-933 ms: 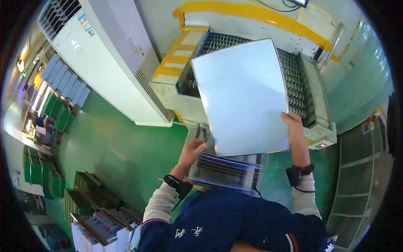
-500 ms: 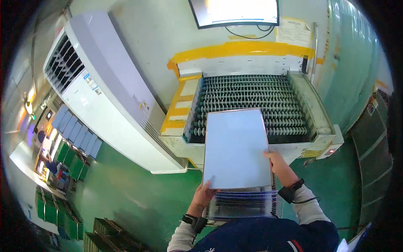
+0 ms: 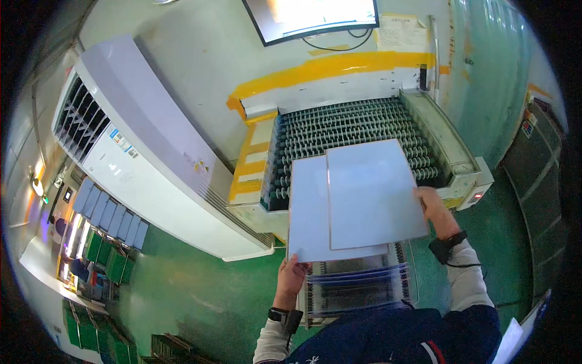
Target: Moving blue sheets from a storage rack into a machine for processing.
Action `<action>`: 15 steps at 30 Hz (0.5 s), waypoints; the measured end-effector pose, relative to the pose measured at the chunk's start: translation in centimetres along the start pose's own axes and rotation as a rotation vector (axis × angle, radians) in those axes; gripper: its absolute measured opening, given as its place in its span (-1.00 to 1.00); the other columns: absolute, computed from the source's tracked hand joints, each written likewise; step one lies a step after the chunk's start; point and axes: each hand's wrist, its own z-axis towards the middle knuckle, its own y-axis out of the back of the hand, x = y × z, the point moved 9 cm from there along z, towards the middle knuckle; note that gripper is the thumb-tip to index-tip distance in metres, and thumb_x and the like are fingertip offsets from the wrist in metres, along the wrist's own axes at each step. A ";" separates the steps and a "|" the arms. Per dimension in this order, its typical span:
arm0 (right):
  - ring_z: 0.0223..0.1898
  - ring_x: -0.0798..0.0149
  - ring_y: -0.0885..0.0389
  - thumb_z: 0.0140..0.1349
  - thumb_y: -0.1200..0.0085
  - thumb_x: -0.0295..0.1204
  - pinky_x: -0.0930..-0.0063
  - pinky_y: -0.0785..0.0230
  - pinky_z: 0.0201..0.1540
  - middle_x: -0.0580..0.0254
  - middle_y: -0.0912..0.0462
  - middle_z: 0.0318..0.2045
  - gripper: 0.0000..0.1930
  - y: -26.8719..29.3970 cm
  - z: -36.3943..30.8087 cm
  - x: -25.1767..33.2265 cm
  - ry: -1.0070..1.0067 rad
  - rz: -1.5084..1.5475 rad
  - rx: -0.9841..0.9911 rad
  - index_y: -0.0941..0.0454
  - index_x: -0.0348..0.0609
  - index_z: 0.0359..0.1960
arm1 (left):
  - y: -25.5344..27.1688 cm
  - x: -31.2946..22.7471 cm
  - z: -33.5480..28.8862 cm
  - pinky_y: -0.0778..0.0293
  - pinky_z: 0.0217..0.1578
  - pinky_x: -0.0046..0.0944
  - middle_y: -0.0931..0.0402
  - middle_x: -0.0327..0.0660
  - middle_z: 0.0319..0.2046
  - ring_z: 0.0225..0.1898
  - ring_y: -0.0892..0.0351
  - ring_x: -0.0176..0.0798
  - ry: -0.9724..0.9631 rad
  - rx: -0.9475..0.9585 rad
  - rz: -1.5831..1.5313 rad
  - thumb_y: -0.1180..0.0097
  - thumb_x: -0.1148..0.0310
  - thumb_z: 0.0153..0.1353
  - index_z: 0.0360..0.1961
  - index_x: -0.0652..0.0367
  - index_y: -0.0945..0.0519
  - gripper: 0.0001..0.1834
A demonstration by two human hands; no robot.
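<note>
Two thin, pale bluish-white rectangular boards with copper-coloured edges overlap in front of me. My left hand (image 3: 291, 280) is closed on the near left corner of the left board (image 3: 308, 212), thumb on top. The right board (image 3: 376, 194) lies partly over it, shifted to the right and farther away. My right hand (image 3: 435, 211) grips that board's right edge. Both boards are over the near end of a roller conveyor (image 3: 351, 124) with rows of small discs. Below them, close to my body, stands a rack (image 3: 364, 297) holding several thin sheets on edge.
A tall white floor air conditioner (image 3: 163, 158) stands left of the conveyor. On the wall is a monitor (image 3: 315, 21). Dark mesh panels (image 3: 536, 200) lean at the right. Stacked frames (image 3: 173, 349) sit at the lower left; another person (image 3: 79, 267) is far left.
One board showed before; now two show, the upper one slid rightward and away with my right hand. My left hand stays at the lower board's corner. The view has shifted slightly.
</note>
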 end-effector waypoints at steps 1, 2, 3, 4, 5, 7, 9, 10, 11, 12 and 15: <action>-0.31 0.18 -0.63 0.07 -0.25 -0.33 0.29 -0.44 -0.29 0.09 -0.65 -0.31 -0.72 0.1 -1.4 2.9 0.097 -0.062 -0.023 -0.60 -0.32 -0.29 | -0.6 -0.6 -0.2 -0.56 -0.18 -0.12 -0.60 -0.12 -0.19 -0.23 -0.61 -0.19 -0.007 -0.001 -0.015 0.04 0.41 0.35 -0.06 0.25 -0.50 -0.79; -0.28 0.16 -0.63 0.04 -0.25 -0.36 0.28 -0.45 -0.26 0.07 -0.64 -0.30 -0.71 1.9 -1.4 4.8 0.267 -0.333 -0.207 -0.60 -0.33 -0.28 | -1.4 -1.4 -0.5 -0.56 -0.18 -0.13 -0.60 -0.13 -0.20 -0.24 -0.61 -0.20 -0.037 0.002 -0.026 0.04 0.40 0.35 -0.07 0.24 -0.50 -0.80; -0.25 0.13 -0.62 0.02 -0.26 -0.38 0.26 -0.45 -0.24 0.05 -0.64 -0.30 -0.71 4.2 -2.5 7.5 0.443 -0.609 -0.409 -0.59 -0.33 -0.26 | -2.0 -1.5 -0.2 -0.55 -0.18 -0.13 -0.59 -0.14 -0.21 -0.25 -0.60 -0.19 -0.039 0.007 -0.004 0.03 0.40 0.35 -0.07 0.24 -0.50 -0.80; -0.23 0.11 -0.62 -0.01 -0.27 -0.41 0.25 -0.45 -0.21 0.02 -0.64 -0.29 -0.69 4.3 -4.2 9.7 0.608 -0.885 -0.599 -0.58 -0.34 -0.25 | -2.0 -1.5 0.1 -0.55 -0.18 -0.13 -0.59 -0.14 -0.22 -0.25 -0.59 -0.19 -0.044 -0.002 0.020 0.03 0.40 0.35 -0.08 0.24 -0.50 -0.80; -0.18 0.06 -0.60 -0.02 -0.27 -0.41 0.23 -0.44 -0.15 -0.01 -0.64 -0.26 -0.68 4.0 -4.9 10.1 0.658 -0.908 -0.598 -0.58 -0.34 -0.23 | -1.9 -1.6 0.3 -0.55 -0.18 -0.13 -0.59 -0.14 -0.23 -0.26 -0.59 -0.18 -0.051 -0.010 0.043 0.03 0.40 0.35 -0.08 0.25 -0.50 -0.80; -0.09 -0.02 -0.56 -0.05 -0.27 -0.43 0.20 -0.42 -0.04 -0.07 -0.63 -0.20 -0.64 2.8 -6.3 10.8 0.756 -0.952 -0.591 -0.57 -0.33 -0.18 | -2.0 -1.7 1.2 -0.54 -0.19 -0.14 -0.57 -0.15 -0.22 -0.27 -0.57 -0.19 -0.052 0.012 0.049 0.02 0.38 0.35 -0.07 0.25 -0.48 -0.79; 0.03 -0.10 -0.46 -0.04 -0.28 -0.37 0.13 -0.34 0.08 -0.05 -0.55 0.00 -0.60 2.2 -6.4 10.0 0.797 -1.080 -0.587 -0.57 -0.15 -0.10 | -2.9 -1.7 2.5 -0.53 -0.20 -0.14 -0.56 -0.14 -0.21 -0.26 -0.56 -0.18 -0.048 0.034 0.033 0.02 0.37 0.36 -0.05 0.26 -0.46 -0.77; 0.06 -0.10 -0.44 -0.04 -0.28 -0.36 0.12 -0.32 0.10 -0.04 -0.52 0.05 -0.59 0.9 -6.6 9.1 0.833 -1.114 -0.588 -0.57 -0.11 -0.08 | -3.0 -1.7 3.3 -0.52 -0.20 -0.15 -0.55 -0.14 -0.20 -0.25 -0.55 -0.18 -0.045 0.030 0.013 0.02 0.36 0.36 -0.04 0.26 -0.45 -0.76; 0.08 -0.09 -0.42 -0.03 -0.28 -0.34 0.11 -0.30 0.12 -0.02 -0.49 0.09 -0.57 -0.8 -6.9 8.1 0.862 -1.144 -0.574 -0.56 -0.08 -0.06 | -2.5 -1.8 3.8 -0.52 -0.21 -0.15 -0.54 -0.14 -0.19 -0.24 -0.54 -0.18 -0.044 0.011 -0.003 0.01 0.36 0.36 -0.02 0.26 -0.44 -0.75; 0.14 -0.09 -0.37 -0.01 -0.27 -0.28 0.07 -0.27 0.14 0.01 -0.44 0.15 -0.56 -2.7 -6.6 7.3 0.783 -1.193 -0.530 -0.55 -0.04 -0.04 | -1.7 -2.1 4.3 -0.51 -0.19 -0.15 -0.52 -0.13 -0.17 -0.20 -0.54 -0.18 -0.041 0.004 0.020 0.01 0.35 0.36 -0.02 0.26 -0.43 -0.75; 0.28 -0.08 -0.22 0.04 -0.21 -0.10 -0.06 -0.09 0.25 0.04 -0.32 0.26 -0.46 -4.9 -5.8 4.8 0.571 -1.370 -0.397 -0.49 0.01 0.08 | -1.2 -2.9 5.7 -0.49 -0.14 -0.16 -0.51 -0.12 -0.14 -0.13 -0.51 -0.15 -0.057 0.021 0.193 -0.05 0.35 0.33 0.02 0.28 -0.41 -0.68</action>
